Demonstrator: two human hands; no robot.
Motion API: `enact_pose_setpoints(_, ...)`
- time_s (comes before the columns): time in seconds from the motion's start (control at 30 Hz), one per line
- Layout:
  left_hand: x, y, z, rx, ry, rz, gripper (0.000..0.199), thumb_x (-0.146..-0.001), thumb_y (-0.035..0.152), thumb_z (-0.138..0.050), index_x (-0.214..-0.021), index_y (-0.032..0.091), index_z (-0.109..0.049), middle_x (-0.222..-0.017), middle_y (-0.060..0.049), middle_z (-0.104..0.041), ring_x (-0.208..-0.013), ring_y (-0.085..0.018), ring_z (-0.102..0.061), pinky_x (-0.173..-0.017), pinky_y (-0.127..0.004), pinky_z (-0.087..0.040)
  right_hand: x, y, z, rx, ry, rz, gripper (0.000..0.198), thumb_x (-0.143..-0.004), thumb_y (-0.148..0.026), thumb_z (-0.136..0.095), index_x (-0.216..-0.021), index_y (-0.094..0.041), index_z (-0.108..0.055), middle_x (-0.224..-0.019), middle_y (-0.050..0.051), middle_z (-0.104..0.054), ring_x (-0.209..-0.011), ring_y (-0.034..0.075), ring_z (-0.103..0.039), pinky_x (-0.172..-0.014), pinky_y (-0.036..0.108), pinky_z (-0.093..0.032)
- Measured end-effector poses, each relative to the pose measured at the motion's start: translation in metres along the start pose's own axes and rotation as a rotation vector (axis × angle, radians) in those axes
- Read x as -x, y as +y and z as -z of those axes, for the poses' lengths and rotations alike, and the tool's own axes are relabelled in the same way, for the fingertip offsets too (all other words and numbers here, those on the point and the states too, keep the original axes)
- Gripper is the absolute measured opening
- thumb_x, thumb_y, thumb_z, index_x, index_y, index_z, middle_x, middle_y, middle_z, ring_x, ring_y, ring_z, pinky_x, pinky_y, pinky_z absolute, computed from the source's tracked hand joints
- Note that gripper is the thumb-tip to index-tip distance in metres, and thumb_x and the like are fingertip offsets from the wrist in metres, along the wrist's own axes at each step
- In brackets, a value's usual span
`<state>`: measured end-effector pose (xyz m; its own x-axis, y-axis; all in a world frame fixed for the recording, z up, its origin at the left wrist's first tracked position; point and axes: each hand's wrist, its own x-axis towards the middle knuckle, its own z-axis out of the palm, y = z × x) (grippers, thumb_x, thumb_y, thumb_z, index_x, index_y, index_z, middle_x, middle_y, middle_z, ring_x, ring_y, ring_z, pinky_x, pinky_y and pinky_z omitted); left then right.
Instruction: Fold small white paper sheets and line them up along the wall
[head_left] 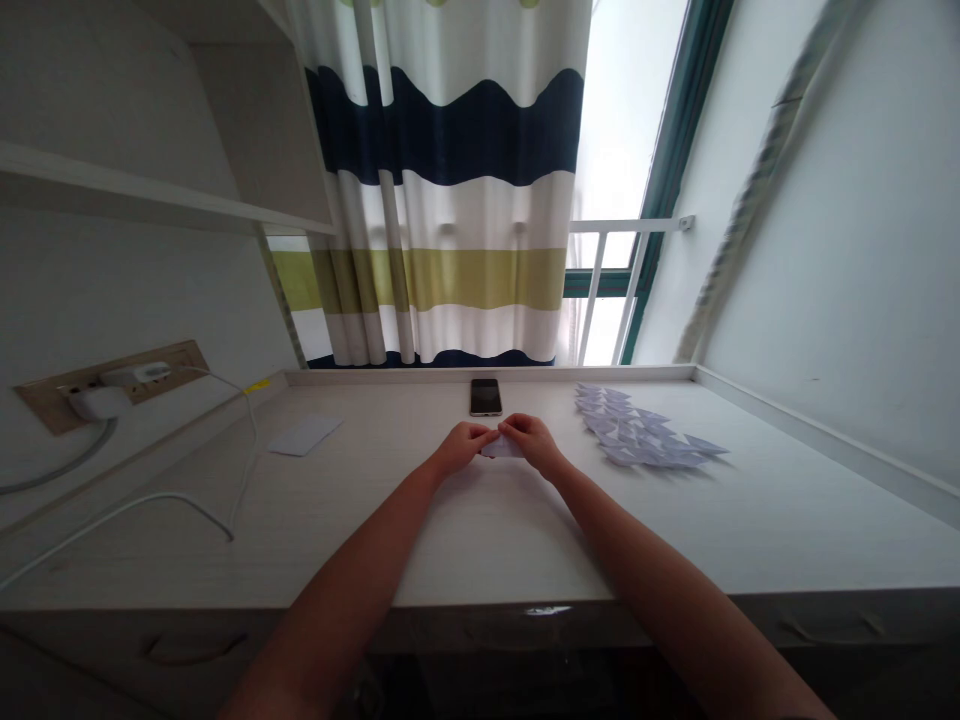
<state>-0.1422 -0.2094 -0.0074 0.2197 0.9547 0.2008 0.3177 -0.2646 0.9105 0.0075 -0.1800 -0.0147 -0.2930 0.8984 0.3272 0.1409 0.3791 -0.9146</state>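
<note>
Over the middle of the desk, my left hand and my right hand pinch a small piece of white paper between them. The left fingers are closed on its left end. My right thumb and fingers grip its upper right part. Just beyond the hands lies a dark phone. To the right sits a cluster of folded pointed paper pieces, set in overlapping rows. On the left, flat sheets of white paper lie on the desk.
The pale desk has a raised back edge. A white cable runs over its left side from a wall socket holding plugs. A striped curtain hangs behind, and shelves jut out at upper left.
</note>
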Motion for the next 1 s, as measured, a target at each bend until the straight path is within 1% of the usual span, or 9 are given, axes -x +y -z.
enact_pose_setpoints(0.13,0.003,0.004,0.001,-0.152,0.041,-0.08,0.037,-0.071,0.045,-0.053,-0.055,0.014,-0.063,-0.049,-0.001,-0.059,-0.05,-0.012,-0.053,-0.055,-0.022,-0.038,0.001,-0.003,-0.001,0.011,0.025,-0.035,0.023,-0.064,-0.039,-0.055,-0.058,-0.016,-0.057,-0.052,-0.002,-0.05,-0.051,0.01,-0.042,-0.049,0.023,-0.031)
enact_pose_setpoints(0.2,0.004,0.005,0.001,-0.194,0.041,-0.106,0.038,-0.073,0.046,-0.05,-0.056,0.015,-0.063,-0.048,-0.001,-0.06,-0.05,-0.012,-0.054,-0.057,-0.021,-0.038,0.002,-0.004,-0.001,-0.001,0.033,-0.048,0.024,-0.064,-0.039,-0.056,-0.058,-0.016,-0.057,-0.052,-0.002,-0.05,-0.051,0.01,-0.042,-0.049,0.023,-0.031)
enact_pose_setpoints(0.33,0.006,0.005,0.001,-0.185,0.013,-0.101,0.039,-0.074,0.048,-0.048,-0.061,0.015,-0.064,-0.048,-0.001,-0.061,-0.05,-0.013,-0.056,-0.059,-0.021,-0.039,0.002,-0.005,-0.001,-0.042,0.015,-0.055,0.024,-0.063,-0.039,-0.057,-0.058,-0.016,-0.057,-0.051,-0.002,-0.05,-0.051,0.01,-0.042,-0.049,0.023,-0.031)
enact_pose_setpoints(0.47,0.006,0.006,0.001,-0.178,0.026,-0.099,0.039,-0.073,0.048,-0.049,-0.062,0.014,-0.064,-0.045,0.0,-0.058,-0.046,-0.012,-0.055,-0.055,-0.021,-0.039,0.002,-0.004,0.0,-0.066,-0.004,-0.052,0.025,-0.063,-0.04,-0.058,-0.059,-0.015,-0.057,-0.052,-0.002,-0.05,-0.05,0.009,-0.042,-0.049,0.023,-0.031)
enact_pose_setpoints(0.6,0.006,0.007,0.0,-0.112,0.013,-0.075,0.037,-0.073,0.047,-0.051,-0.063,0.013,-0.063,-0.043,0.0,-0.055,-0.043,-0.011,-0.053,-0.05,-0.021,-0.038,0.002,-0.004,0.001,-0.066,-0.007,-0.047,0.025,-0.063,-0.04,-0.059,-0.062,-0.015,-0.058,-0.054,-0.002,-0.053,-0.051,0.01,-0.044,-0.05,0.023,-0.033)
enact_pose_setpoints(0.8,0.002,-0.001,-0.004,0.1,0.027,-0.019,0.035,-0.067,0.046,-0.058,-0.059,0.012,-0.06,-0.049,0.001,-0.053,-0.046,-0.009,-0.049,-0.046,-0.02,-0.039,0.003,-0.004,-0.002,-0.026,-0.037,-0.024,0.023,-0.064,-0.039,-0.058,-0.065,-0.016,-0.059,-0.058,-0.001,-0.056,-0.053,0.011,-0.047,-0.051,0.023,-0.035)
enact_pose_setpoints(0.93,0.0,-0.005,-0.006,0.197,-0.034,0.006,0.033,-0.065,0.044,-0.061,-0.066,0.011,-0.061,-0.055,0.0,-0.053,-0.053,-0.01,-0.052,-0.053,-0.023,-0.045,0.003,-0.002,-0.003,-0.04,-0.029,-0.018,0.023,-0.064,-0.039,-0.059,-0.065,-0.016,-0.059,-0.058,-0.001,-0.057,-0.054,0.011,-0.048,-0.052,0.024,-0.036)
enact_pose_setpoints(1.0,-0.001,-0.005,-0.006,0.212,-0.032,0.01,0.031,-0.062,0.042,-0.065,-0.065,0.011,-0.061,-0.056,0.0,-0.053,-0.055,-0.011,-0.053,-0.056,-0.025,-0.047,0.003,-0.003,-0.003,-0.065,-0.024,-0.033,0.024,-0.064,-0.04,-0.06,-0.065,-0.016,-0.059,-0.058,-0.001,-0.056,-0.054,0.011,-0.048,-0.053,0.024,-0.037)
